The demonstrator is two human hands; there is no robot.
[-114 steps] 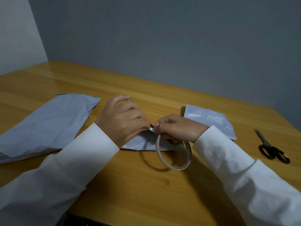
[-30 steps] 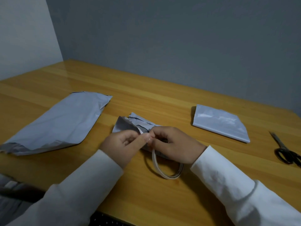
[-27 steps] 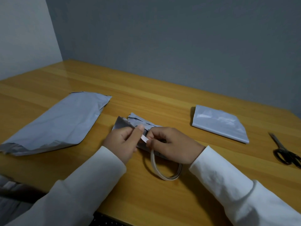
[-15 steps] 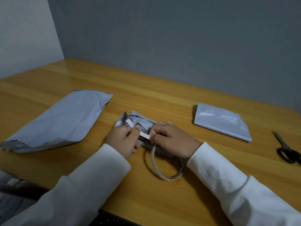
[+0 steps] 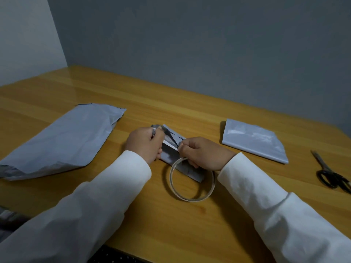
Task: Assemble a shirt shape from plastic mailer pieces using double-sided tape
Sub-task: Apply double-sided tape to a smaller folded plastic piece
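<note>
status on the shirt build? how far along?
Early. Done: three mailer pieces are cut out. In hand: left hand and right hand stretch tape strip from tape roll over middle piece. Left: large piece and right piece lie apart, unjoined.

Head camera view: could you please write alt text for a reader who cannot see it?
Over a wooden table, the left hand pinches a tape strip drawn from the tape roll held by the right hand, above a small grey mailer piece. A large mailer piece lies left; a folded one and scissors lie right.
</note>
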